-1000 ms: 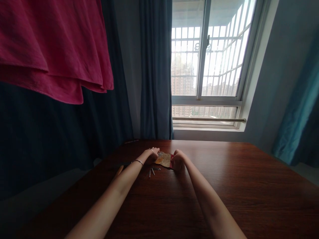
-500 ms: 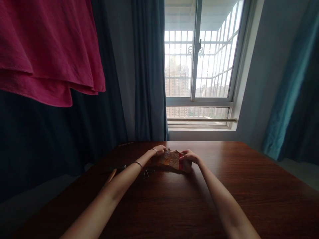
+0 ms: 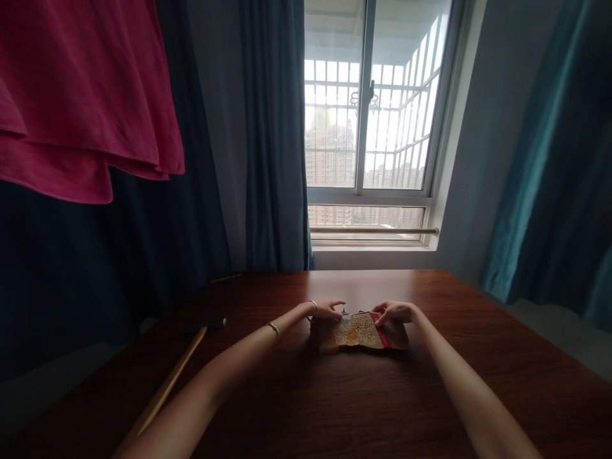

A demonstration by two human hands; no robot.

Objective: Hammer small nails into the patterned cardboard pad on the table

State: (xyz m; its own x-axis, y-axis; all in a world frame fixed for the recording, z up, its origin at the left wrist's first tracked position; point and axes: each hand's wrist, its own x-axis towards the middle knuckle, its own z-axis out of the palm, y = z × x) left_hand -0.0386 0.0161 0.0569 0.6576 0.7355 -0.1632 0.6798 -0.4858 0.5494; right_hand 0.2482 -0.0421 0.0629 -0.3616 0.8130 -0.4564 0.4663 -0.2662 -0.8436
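Note:
A crumpled brown piece of packaging [image 3: 362,329], with a dark-speckled print, an orange patch and a red band, sits on the table between my hands. My left hand [image 3: 329,310] touches its upper left edge; a finger stretches out above it, apart from the thumb. At the upper right, by the red band, my right hand [image 3: 394,312] pinches the packaging between thumb and fingers. Left of my left forearm lies a hammer [image 3: 180,368] with a wooden handle and a dark metal head, its handle end partly covered by that arm.
The brown wooden table [image 3: 306,408] reaches to the wall below a barred window [image 3: 368,127]. Blue curtains [image 3: 275,140] hang beside it. A pink cloth [image 3: 90,108] hangs at the upper left. A thin strip [image 3: 226,278] lies at the table's far left edge.
Both hands and the packaging have come nearer to me and to the right. A left finger has stretched out. More of the hammer shows; the thin metal pieces seen before are out of sight.

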